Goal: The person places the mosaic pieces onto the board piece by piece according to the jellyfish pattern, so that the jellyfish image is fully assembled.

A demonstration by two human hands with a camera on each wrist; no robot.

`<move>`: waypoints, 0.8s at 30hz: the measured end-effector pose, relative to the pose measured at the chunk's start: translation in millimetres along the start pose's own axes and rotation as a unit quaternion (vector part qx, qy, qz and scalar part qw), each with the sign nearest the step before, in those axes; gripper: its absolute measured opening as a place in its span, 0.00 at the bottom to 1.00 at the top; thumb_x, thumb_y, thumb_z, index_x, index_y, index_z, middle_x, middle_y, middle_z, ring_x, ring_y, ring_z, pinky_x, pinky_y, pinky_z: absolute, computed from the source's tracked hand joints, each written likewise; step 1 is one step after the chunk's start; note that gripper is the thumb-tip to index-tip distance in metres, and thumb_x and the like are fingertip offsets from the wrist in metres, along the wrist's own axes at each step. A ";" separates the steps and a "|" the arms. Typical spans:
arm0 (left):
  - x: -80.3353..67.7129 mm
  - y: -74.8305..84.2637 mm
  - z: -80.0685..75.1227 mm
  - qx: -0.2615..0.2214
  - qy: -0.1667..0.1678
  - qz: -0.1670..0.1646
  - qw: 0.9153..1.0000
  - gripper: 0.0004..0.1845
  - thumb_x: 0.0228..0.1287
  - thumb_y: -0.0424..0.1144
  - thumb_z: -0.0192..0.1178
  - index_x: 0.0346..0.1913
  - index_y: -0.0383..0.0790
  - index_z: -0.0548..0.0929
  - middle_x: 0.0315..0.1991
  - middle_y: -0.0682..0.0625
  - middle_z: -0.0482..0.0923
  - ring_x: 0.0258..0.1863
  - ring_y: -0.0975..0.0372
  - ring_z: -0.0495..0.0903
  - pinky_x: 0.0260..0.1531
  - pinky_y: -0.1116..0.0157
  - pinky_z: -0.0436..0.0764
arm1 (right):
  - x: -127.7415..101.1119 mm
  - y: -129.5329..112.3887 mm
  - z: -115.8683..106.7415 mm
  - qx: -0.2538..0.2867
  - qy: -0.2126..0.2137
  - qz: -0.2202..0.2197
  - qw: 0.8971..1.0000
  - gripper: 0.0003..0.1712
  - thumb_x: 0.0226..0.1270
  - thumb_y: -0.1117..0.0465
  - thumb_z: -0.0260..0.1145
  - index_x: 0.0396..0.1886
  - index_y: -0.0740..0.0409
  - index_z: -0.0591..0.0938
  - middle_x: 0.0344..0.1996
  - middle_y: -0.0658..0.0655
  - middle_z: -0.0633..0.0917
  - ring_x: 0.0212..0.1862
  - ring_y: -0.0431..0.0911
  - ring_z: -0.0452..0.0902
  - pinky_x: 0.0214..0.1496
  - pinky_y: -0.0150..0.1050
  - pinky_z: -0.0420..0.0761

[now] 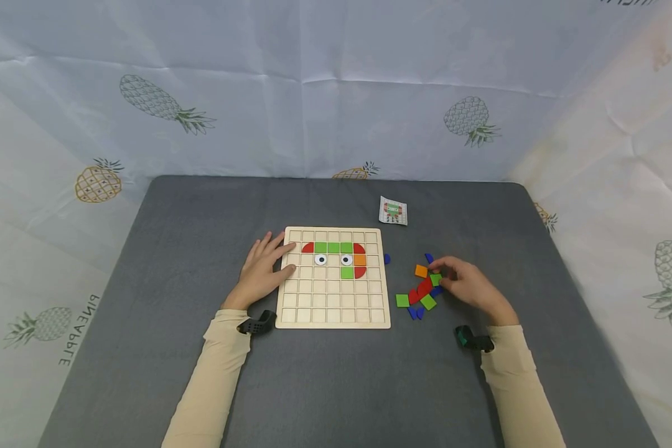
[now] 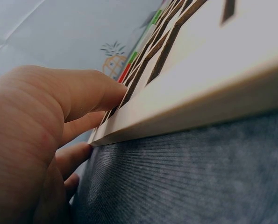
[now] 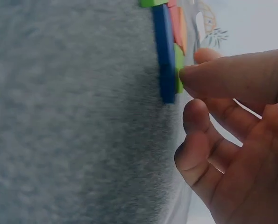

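Observation:
A wooden grid board (image 1: 333,303) lies flat on the table, bearing green squares (image 1: 333,247), red quarter-rounds (image 1: 360,272), an orange square (image 1: 359,260) and two eye tiles (image 1: 320,259). My left hand (image 1: 262,271) rests at its left side, thumb and index fingertip on the rim, fingers extended. To the right of the board, my right hand (image 1: 469,284) reaches into a loose group of tiles. Its thumb and index finger pinch a green square tile (image 1: 436,279). In the right wrist view, blue tiles (image 3: 164,42) lie close beside the thumb tip.
Loose red tiles (image 1: 424,288), another orange square (image 1: 421,270) and a green square (image 1: 402,300) lie between board and right hand. A blue tile (image 1: 387,259) sits by the board's right edge. Behind is a small printed pattern card (image 1: 393,211). A pineapple-print cloth (image 1: 336,124) hangs behind the grey table.

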State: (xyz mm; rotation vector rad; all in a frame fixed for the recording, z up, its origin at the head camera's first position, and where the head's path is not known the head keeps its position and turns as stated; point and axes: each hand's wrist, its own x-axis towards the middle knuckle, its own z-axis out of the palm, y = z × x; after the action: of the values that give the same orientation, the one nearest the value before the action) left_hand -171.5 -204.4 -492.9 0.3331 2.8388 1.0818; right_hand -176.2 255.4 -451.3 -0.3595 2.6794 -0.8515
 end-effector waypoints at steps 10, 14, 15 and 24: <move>0.3 -2.3 1.5 0.002 -0.001 -0.002 1.000 0.31 0.71 0.46 0.60 0.75 0.47 0.71 0.82 0.44 0.53 0.84 0.49 0.40 0.83 0.49 0.34 | -1.9 -1.6 3.6 -0.016 0.004 -0.017 1.000 0.17 0.70 0.74 0.59 0.57 0.64 0.81 0.45 0.63 0.79 0.40 0.49 0.71 0.41 0.39 0.75; 0.4 -1.7 1.4 0.004 0.001 0.001 1.000 0.31 0.70 0.46 0.61 0.74 0.46 0.71 0.82 0.43 0.53 0.84 0.47 0.41 0.83 0.47 0.35 | -3.9 -1.3 3.6 -0.035 0.013 0.000 0.999 0.15 0.72 0.71 0.61 0.56 0.65 0.83 0.46 0.64 0.79 0.40 0.50 0.71 0.42 0.42 0.75; 0.3 -1.6 1.3 0.004 0.000 0.000 1.000 0.31 0.70 0.46 0.61 0.74 0.46 0.71 0.82 0.43 0.53 0.84 0.48 0.41 0.83 0.47 0.35 | -4.6 -1.3 3.6 -0.039 0.016 0.004 0.999 0.15 0.72 0.70 0.62 0.56 0.65 0.83 0.46 0.64 0.79 0.39 0.50 0.71 0.42 0.42 0.75; -0.3 -1.0 0.0 0.003 -0.008 -0.006 1.000 0.31 0.72 0.47 0.59 0.75 0.48 0.70 0.82 0.46 0.52 0.84 0.50 0.39 0.83 0.50 0.33 | -7.3 -1.6 5.9 -0.043 0.027 0.019 0.999 0.12 0.73 0.67 0.62 0.53 0.65 0.81 0.47 0.64 0.78 0.40 0.51 0.72 0.42 0.44 0.75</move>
State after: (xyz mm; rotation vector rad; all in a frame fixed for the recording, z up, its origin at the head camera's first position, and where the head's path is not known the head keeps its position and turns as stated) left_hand -171.4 -205.2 -493.6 0.3221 2.8270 1.0649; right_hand -167.1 253.5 -453.4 -0.3077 2.7687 -0.7469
